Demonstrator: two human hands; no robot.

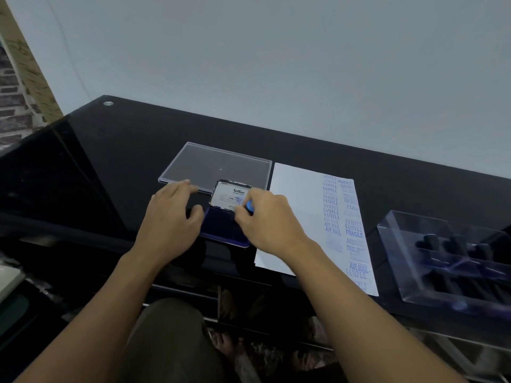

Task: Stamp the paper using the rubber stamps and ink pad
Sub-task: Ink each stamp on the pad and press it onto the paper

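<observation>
An open blue ink pad (221, 228) lies on the black table, its lid (229, 196) raised at the back with an Artline label. My right hand (265, 222) grips a rubber stamp with a blue knob (250, 206) and holds it down over the pad. My left hand (171, 217) rests flat on the table against the pad's left edge, fingers spread. To the right lies the white paper (298, 214), its right strip covered with several blue prints such as SAMPLE, AIR MAIL and FRAGILE.
A clear plastic lid (215, 164) lies flat behind the ink pad. A clear box (442, 261) with more dark-handled stamps stands at the right. The table's front edge (193, 283) runs just before my arms. A grey wall rises behind.
</observation>
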